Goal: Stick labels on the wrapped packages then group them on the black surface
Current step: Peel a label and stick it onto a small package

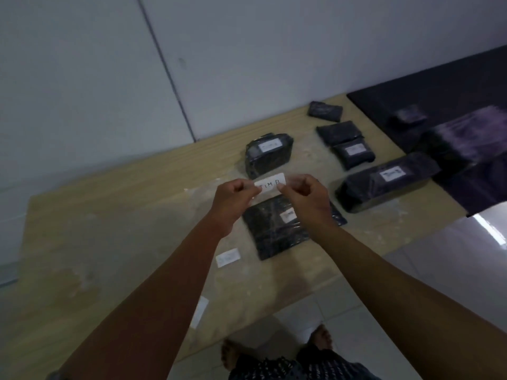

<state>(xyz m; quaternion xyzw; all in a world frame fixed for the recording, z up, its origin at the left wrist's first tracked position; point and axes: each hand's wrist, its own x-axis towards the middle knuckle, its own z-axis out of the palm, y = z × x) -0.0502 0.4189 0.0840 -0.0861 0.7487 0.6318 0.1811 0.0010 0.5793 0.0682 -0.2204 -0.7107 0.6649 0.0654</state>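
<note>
Head view: "TIM B" label [270,182] pinched between both hands [274,198].

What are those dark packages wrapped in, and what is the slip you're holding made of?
The wrapped packages look covered in black plastic film: glossy, crinkled, catching light. The label pinched by the left hand and right hand seems white paper with handwriting, possibly under clear tape; too blurred to confirm.
</note>
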